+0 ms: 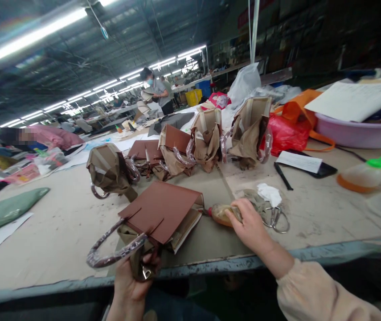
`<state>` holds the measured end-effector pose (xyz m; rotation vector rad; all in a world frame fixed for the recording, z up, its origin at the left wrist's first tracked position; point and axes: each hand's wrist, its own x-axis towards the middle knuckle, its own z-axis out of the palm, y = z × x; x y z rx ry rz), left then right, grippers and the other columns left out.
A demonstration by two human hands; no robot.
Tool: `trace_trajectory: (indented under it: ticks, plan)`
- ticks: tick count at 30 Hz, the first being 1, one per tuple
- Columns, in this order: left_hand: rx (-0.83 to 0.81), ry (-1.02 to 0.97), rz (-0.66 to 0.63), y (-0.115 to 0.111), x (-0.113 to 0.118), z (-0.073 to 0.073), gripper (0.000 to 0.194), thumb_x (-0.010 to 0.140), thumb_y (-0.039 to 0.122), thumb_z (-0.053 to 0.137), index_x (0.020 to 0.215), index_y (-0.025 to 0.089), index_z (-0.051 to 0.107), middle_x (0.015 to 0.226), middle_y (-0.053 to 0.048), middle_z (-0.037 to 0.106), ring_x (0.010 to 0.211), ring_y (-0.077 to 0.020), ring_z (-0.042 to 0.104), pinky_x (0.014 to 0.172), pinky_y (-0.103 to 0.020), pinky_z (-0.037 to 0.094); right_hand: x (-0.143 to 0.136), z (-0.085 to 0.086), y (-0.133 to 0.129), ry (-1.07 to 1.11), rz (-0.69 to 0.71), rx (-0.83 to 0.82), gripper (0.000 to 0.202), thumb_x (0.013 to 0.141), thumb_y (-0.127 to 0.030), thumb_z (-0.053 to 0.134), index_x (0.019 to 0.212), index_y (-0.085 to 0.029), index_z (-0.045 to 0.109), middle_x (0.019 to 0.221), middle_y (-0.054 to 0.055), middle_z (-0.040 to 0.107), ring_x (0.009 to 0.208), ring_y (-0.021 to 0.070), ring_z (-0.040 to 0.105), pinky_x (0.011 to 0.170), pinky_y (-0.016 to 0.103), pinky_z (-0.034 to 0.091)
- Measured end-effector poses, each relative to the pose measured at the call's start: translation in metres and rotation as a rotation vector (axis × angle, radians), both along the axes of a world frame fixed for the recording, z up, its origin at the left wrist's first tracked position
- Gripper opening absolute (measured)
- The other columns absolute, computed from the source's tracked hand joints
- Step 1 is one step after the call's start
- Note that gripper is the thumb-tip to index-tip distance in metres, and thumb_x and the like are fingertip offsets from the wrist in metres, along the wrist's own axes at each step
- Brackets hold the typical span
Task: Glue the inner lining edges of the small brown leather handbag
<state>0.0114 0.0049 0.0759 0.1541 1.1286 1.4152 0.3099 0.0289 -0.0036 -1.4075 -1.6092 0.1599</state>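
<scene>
A brown handbag (163, 207) lies at the table's front edge, its flat leather panel facing up and its plastic-wrapped handle (116, 252) sticking out to the left. From below, my left hand (135, 278) grips the bag's fabric and a metal ring, fingers partly hidden. My right hand (248, 223) is wrapped round a squeeze bottle (222, 215) of amber liquid. The bottle lies almost level, its red-collared nozzle pointing at the bag's right edge; whether it touches there I cannot tell. Scissors (277, 220) lie just right of that hand, near a crumpled white tissue (269, 195).
Several similar bags (206, 138) stand in a row behind. At right are a black marker (283, 176), a bottle with a green nozzle (364, 174), a red plastic bag (287, 132) and a purple basin (360, 129). A green packet (10, 209) lies left. A person (160, 91) stands farther back.
</scene>
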Motion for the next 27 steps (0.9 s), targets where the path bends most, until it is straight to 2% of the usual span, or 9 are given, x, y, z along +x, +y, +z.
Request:
trace_trajectory:
  ticks: [4, 8, 11, 13, 16, 21, 24, 27]
  plan:
    - [-0.051, -0.012, -0.065, -0.007, -0.003, 0.030, 0.015, 0.067, 0.005, 0.049, 0.075, 0.013, 0.059, 0.062, -0.005, 0.063, 0.038, -0.0104, 0.050, 0.039, -0.024, 0.045, -0.003, 0.007, -0.007, -0.024, 0.101, -0.015, 0.010, 0.091, -0.031, 0.049, 0.092, -0.021, 0.049, 0.089, 0.006, 0.053, 0.086, 0.0212, 0.052, 0.078, 0.035, 0.044]
    - [-0.077, 0.062, -0.143, -0.007, -0.003, 0.072, 0.012, 0.080, 0.011, 0.049, 0.083, 0.010, 0.061, 0.066, -0.007, 0.063, 0.044, -0.0116, 0.055, 0.043, -0.028, 0.053, -0.010, 0.010, -0.020, -0.033, 0.199, -0.037, 0.009, 0.092, -0.030, 0.048, 0.092, -0.021, 0.048, 0.090, 0.006, 0.053, 0.086, 0.0208, 0.052, 0.077, 0.034, 0.044]
    - [-0.134, 0.142, -0.217, 0.004, 0.007, 0.101, 0.013, 0.084, 0.014, 0.050, 0.077, 0.008, 0.059, 0.060, -0.008, 0.061, 0.049, -0.0143, 0.060, 0.047, -0.029, 0.056, -0.017, 0.010, -0.030, -0.025, 0.256, -0.051, 0.010, 0.093, -0.031, 0.047, 0.093, -0.021, 0.048, 0.090, 0.005, 0.052, 0.084, 0.0205, 0.053, 0.075, 0.034, 0.044]
    - [-0.137, 0.177, -0.271, 0.017, 0.019, 0.112, 0.014, 0.085, 0.015, 0.050, 0.079, 0.006, 0.060, 0.062, -0.011, 0.063, 0.051, -0.0176, 0.063, 0.047, -0.032, 0.058, -0.020, 0.010, -0.035, -0.035, 0.285, -0.059, 0.010, 0.093, -0.031, 0.047, 0.092, -0.021, 0.047, 0.089, 0.005, 0.051, 0.083, 0.0205, 0.053, 0.074, 0.034, 0.045]
    - [-0.078, 0.183, -0.325, 0.038, 0.039, 0.119, 0.014, 0.085, 0.014, 0.049, 0.082, 0.005, 0.060, 0.067, -0.013, 0.065, 0.056, -0.0199, 0.066, 0.048, -0.035, 0.059, -0.021, 0.011, -0.040, -0.065, 0.306, -0.056, 0.009, 0.093, -0.030, 0.047, 0.091, -0.021, 0.047, 0.090, 0.006, 0.051, 0.082, 0.0209, 0.053, 0.073, 0.035, 0.045]
    - [0.001, 0.167, -0.399, 0.062, 0.070, 0.115, 0.013, 0.085, 0.013, 0.051, 0.084, 0.003, 0.060, 0.068, -0.014, 0.064, 0.059, -0.0197, 0.066, 0.048, -0.033, 0.059, -0.020, 0.009, -0.049, -0.058, 0.335, -0.037, 0.005, 0.090, -0.026, 0.049, 0.089, -0.021, 0.049, 0.092, 0.007, 0.052, 0.083, 0.0211, 0.054, 0.074, 0.035, 0.048]
    - [-0.001, 0.205, -0.403, 0.067, 0.076, 0.115, 0.013, 0.084, 0.012, 0.051, 0.080, 0.004, 0.060, 0.066, -0.014, 0.064, 0.056, -0.0192, 0.066, 0.048, -0.032, 0.059, -0.022, 0.009, -0.053, -0.053, 0.347, -0.014, 0.005, 0.090, -0.024, 0.049, 0.091, -0.020, 0.051, 0.094, 0.008, 0.052, 0.086, 0.0217, 0.053, 0.076, 0.035, 0.048]
    - [-0.028, 0.198, -0.403, 0.069, 0.071, 0.116, 0.013, 0.083, 0.011, 0.051, 0.077, 0.007, 0.061, 0.063, -0.011, 0.065, 0.056, -0.0186, 0.066, 0.049, -0.032, 0.060, -0.023, 0.008, -0.055, -0.080, 0.349, 0.033, 0.005, 0.090, -0.022, 0.050, 0.091, -0.018, 0.053, 0.096, 0.010, 0.052, 0.086, 0.0224, 0.051, 0.077, 0.036, 0.048]
